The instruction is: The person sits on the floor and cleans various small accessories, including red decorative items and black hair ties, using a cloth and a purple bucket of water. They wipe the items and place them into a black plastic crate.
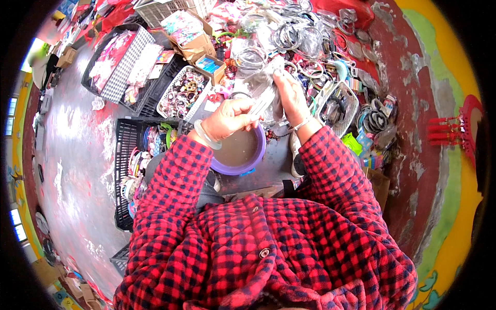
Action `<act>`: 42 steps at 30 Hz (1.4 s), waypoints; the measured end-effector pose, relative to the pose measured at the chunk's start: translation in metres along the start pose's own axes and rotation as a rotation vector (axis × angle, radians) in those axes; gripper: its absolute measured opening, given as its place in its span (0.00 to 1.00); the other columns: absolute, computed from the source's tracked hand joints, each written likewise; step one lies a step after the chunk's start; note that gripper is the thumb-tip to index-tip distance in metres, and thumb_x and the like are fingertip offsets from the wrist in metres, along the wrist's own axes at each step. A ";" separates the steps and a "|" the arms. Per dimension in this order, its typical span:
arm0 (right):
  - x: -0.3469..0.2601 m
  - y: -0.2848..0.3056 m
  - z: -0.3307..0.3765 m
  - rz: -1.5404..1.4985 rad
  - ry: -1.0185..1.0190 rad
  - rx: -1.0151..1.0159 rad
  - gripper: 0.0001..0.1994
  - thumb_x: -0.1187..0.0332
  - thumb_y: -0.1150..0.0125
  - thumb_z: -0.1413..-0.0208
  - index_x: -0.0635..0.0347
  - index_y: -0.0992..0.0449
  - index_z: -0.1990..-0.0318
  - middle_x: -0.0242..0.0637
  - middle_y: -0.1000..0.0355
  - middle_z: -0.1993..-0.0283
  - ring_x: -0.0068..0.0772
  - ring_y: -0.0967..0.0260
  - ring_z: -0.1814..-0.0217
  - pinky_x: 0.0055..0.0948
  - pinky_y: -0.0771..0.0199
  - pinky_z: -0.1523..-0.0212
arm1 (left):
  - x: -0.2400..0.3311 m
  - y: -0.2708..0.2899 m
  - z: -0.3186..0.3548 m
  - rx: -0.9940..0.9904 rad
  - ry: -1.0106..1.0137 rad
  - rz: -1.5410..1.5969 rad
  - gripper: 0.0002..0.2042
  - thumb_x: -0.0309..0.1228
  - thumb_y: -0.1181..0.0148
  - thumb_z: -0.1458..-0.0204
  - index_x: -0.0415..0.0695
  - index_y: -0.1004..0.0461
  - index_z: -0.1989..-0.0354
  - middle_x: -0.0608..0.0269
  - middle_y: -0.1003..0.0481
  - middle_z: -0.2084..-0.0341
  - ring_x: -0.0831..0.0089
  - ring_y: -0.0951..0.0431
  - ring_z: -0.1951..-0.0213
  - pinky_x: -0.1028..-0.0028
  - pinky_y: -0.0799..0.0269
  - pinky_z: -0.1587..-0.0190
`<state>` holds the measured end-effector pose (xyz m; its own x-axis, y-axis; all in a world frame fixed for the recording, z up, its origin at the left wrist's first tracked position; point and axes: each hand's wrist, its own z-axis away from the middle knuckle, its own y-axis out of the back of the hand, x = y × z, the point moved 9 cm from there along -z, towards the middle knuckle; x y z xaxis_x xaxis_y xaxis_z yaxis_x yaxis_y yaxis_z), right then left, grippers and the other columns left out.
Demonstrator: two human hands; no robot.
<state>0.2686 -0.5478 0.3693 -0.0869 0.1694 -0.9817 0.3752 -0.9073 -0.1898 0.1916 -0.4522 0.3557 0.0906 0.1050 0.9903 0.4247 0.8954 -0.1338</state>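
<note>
My left hand [226, 122] is closed in a pinch on the lower edge of a crinkled clear plastic bag [264, 89]. From the other side my right hand [292, 101] grips the same bag, fingers pointing away from me. Pale, narrow strips show through or along the plastic; I cannot make out what they are. Below the hands stands a purple basin [238, 169] holding murky greyish liquid, partly hidden by my left hand. A translucent whitish bangle [206, 135] circles my left wrist.
A black crate [124, 175] of hair bands stands at left. Beyond lie a white basket [205, 93] of small hair ties, a small cardboard box [213, 70] and a patterned box [124, 77]. Bagged headbands [288, 36] heap far ahead; another white basket [353, 114] sits at right.
</note>
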 end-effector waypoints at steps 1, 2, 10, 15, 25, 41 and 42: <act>-0.020 -0.006 0.003 0.256 0.273 -0.040 0.12 0.62 0.48 0.49 0.63 0.30 0.67 0.35 0.33 0.70 0.30 0.38 0.68 0.31 0.39 0.64 | -0.002 0.003 -0.001 0.019 -0.001 -0.009 0.06 0.29 0.49 0.48 0.39 0.29 0.69 0.69 0.29 0.79 0.83 0.32 0.77 0.83 0.37 0.74; -0.033 -0.016 0.012 0.512 0.546 -0.082 0.12 0.62 0.47 0.50 0.63 0.30 0.66 0.37 0.33 0.69 0.35 0.37 0.67 0.34 0.38 0.63 | -0.007 0.006 -0.003 0.037 -0.001 -0.018 0.06 0.28 0.49 0.48 0.38 0.29 0.70 0.68 0.30 0.80 0.83 0.32 0.77 0.83 0.37 0.74; -0.036 -0.024 0.019 0.702 0.491 -0.119 0.14 0.61 0.52 0.47 0.65 0.31 0.74 0.46 0.33 0.78 0.47 0.35 0.74 0.36 0.37 0.73 | 0.006 0.007 0.003 0.134 -0.034 0.003 0.10 0.33 0.46 0.49 0.39 0.29 0.76 0.74 0.35 0.84 0.87 0.39 0.80 0.84 0.45 0.78; 0.005 0.004 -0.007 0.142 0.079 -0.047 0.16 0.61 0.54 0.44 0.66 0.29 0.73 0.28 0.35 0.78 0.20 0.43 0.74 0.25 0.40 0.71 | 0.021 0.015 0.008 0.188 -0.139 0.350 0.11 0.34 0.44 0.51 0.38 0.33 0.77 0.67 0.35 0.84 0.84 0.40 0.82 0.84 0.47 0.79; 0.018 0.013 -0.003 -0.003 -0.094 0.057 0.17 0.57 0.54 0.45 0.62 0.27 0.65 0.31 0.31 0.69 0.21 0.36 0.71 0.23 0.35 0.70 | 0.015 0.021 0.010 0.157 -0.040 0.346 0.12 0.36 0.45 0.50 0.37 0.32 0.72 0.65 0.32 0.79 0.80 0.33 0.77 0.83 0.40 0.74; -0.012 0.001 -0.003 0.268 0.348 0.026 0.16 0.60 0.52 0.45 0.65 0.27 0.73 0.24 0.36 0.80 0.15 0.43 0.76 0.20 0.44 0.75 | 0.057 0.044 0.050 0.207 -0.299 0.419 0.11 0.35 0.46 0.49 0.39 0.33 0.75 0.64 0.34 0.83 0.76 0.37 0.80 0.77 0.41 0.75; 0.010 0.012 -0.009 0.297 -0.004 0.139 0.18 0.57 0.53 0.45 0.66 0.26 0.69 0.28 0.32 0.78 0.19 0.40 0.75 0.22 0.41 0.73 | 0.067 0.065 0.068 0.351 -0.388 0.494 0.12 0.36 0.47 0.49 0.41 0.35 0.78 0.65 0.36 0.85 0.74 0.38 0.81 0.75 0.42 0.76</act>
<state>0.2801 -0.5534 0.3573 0.0037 -0.1113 -0.9938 0.2549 -0.9608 0.1086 0.1646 -0.3573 0.4159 -0.1571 0.6214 0.7676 0.0966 0.7832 -0.6142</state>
